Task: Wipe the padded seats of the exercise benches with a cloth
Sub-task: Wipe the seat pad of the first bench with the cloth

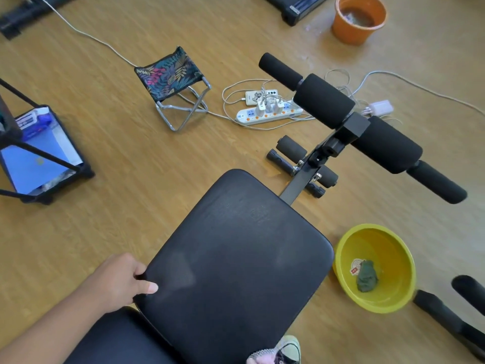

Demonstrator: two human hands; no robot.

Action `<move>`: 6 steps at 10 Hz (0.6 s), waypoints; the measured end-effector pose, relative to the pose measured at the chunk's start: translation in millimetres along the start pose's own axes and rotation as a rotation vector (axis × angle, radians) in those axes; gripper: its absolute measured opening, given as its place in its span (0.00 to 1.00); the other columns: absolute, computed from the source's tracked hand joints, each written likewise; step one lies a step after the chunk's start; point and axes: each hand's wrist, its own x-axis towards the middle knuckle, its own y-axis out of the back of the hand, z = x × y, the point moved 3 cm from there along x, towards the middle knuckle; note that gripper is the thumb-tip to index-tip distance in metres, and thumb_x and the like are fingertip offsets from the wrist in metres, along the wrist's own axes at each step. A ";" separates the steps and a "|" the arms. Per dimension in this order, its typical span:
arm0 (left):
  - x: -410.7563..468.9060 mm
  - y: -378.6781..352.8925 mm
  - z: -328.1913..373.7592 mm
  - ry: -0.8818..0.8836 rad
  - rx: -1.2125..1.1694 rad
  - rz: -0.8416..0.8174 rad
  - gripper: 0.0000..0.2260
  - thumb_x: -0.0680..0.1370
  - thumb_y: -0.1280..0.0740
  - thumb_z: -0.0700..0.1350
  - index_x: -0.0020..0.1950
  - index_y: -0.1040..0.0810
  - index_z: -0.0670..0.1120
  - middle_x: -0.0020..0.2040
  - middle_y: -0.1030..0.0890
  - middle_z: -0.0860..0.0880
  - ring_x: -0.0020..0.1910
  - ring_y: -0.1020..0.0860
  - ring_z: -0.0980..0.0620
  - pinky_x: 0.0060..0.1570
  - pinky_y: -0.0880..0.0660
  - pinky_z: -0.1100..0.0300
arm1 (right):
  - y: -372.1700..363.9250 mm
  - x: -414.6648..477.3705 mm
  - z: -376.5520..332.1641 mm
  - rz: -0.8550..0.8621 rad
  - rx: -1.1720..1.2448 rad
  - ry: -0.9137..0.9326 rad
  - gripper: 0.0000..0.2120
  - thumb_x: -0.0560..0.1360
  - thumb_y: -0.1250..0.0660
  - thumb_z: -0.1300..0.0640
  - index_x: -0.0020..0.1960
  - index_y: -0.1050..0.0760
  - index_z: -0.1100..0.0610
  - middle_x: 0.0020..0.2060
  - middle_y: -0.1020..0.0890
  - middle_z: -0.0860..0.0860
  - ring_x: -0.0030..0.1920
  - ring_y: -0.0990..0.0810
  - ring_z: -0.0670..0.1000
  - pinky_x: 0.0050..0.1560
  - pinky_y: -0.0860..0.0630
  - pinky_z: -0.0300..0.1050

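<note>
A black padded seat of an exercise bench fills the middle of the view, with faint damp streaks on its surface. My left hand grips the seat's left edge, thumb on top and fingers curled under the pad. A second black pad lies just below it. A crumpled green cloth sits inside a yellow basin on the floor to the right of the seat. My right hand is out of view.
Black foam rollers stand on the bench's post beyond the seat. A power strip with chargers, loose cables, a small folding stool and an orange bucket lie on the wooden floor. A black rack stands at left.
</note>
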 end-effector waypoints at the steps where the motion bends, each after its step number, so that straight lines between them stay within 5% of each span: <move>1: -0.2 1.2 -0.3 -0.014 0.027 -0.049 0.19 0.68 0.22 0.52 0.34 0.32 0.50 0.34 0.37 0.48 0.27 0.36 0.49 0.36 0.26 0.57 | 90.4 -52.0 -68.0 -1.121 0.193 0.127 0.13 0.78 0.44 0.80 0.36 0.29 0.80 0.22 0.24 0.64 0.14 0.31 0.43 0.29 0.30 0.24; 2: -2.4 4.1 1.8 -0.031 0.047 -0.067 0.15 0.68 0.22 0.54 0.37 0.28 0.51 0.33 0.35 0.49 0.26 0.30 0.49 0.39 0.22 0.55 | 122.3 -72.8 -114.2 -1.314 -0.129 0.414 0.12 0.69 0.24 0.69 0.37 0.24 0.76 0.26 0.25 0.59 0.22 0.27 0.49 0.29 0.21 0.40; 3: -5.4 6.3 8.5 -0.020 0.035 -0.076 0.15 0.70 0.22 0.53 0.39 0.28 0.51 0.33 0.31 0.50 0.29 0.21 0.51 0.47 0.16 0.51 | 110.7 -50.1 -167.7 -1.223 0.010 0.544 0.20 0.65 0.18 0.54 0.46 0.18 0.68 0.40 0.15 0.62 0.39 0.19 0.54 0.48 0.17 0.56; 4: -5.5 7.2 8.1 0.009 0.012 -0.063 0.19 0.71 0.21 0.51 0.34 0.30 0.47 0.35 0.27 0.50 0.29 0.17 0.49 0.50 0.16 0.46 | 103.0 -52.0 -177.6 -1.071 0.160 0.548 0.15 0.66 0.19 0.52 0.45 0.16 0.62 0.42 0.14 0.55 0.42 0.17 0.55 0.52 0.18 0.60; 5: -8.9 8.3 13.5 0.022 0.028 -0.058 0.17 0.72 0.22 0.52 0.36 0.26 0.43 0.37 0.26 0.50 0.35 0.12 0.49 0.48 0.15 0.51 | 109.9 -62.2 -116.5 -0.932 0.013 0.545 0.19 0.66 0.21 0.44 0.32 0.20 0.59 0.27 0.20 0.51 0.31 0.25 0.50 0.40 0.24 0.48; 6: -13.7 10.2 19.7 0.039 0.004 -0.033 0.22 0.73 0.22 0.49 0.31 0.33 0.43 0.31 0.32 0.51 0.27 0.16 0.50 0.44 0.18 0.56 | 127.6 -75.2 -35.3 -0.856 -0.248 0.611 0.30 0.68 0.24 0.40 0.26 0.29 0.64 0.22 0.25 0.58 0.27 0.29 0.53 0.33 0.31 0.44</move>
